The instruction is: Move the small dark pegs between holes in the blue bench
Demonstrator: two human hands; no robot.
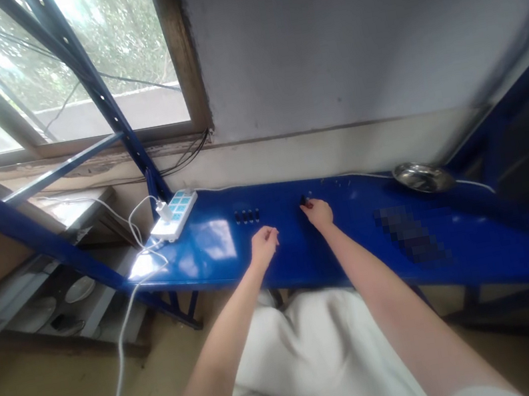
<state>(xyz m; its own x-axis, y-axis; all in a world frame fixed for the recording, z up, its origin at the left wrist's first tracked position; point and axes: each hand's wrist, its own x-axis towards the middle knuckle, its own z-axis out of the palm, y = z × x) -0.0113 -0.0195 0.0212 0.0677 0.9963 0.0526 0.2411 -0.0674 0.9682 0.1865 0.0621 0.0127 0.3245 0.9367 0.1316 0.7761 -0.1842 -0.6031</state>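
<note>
My right hand (319,214) is over the blue tabletop (293,247), thumb and fingers pinched on a small black piece (302,200) whose kind I cannot make out. A few tiny clear or pale bits (310,194) lie just past those fingers. My left hand (265,245) hovers near the front of the tabletop with its fingers curled together; whatever may be in them is hidden. Beyond it, several small dark cylinders with pale ends (247,216) stand side by side in a short row.
A white power strip (175,216) with a plugged-in adapter (163,209) lies at the left end, its white cable (120,347) hanging over the edge. A shiny metal dish (423,177) sits at the back right. Nearer is a blurred-out dark patch (409,232). Blue posts (93,84) rise at the left.
</note>
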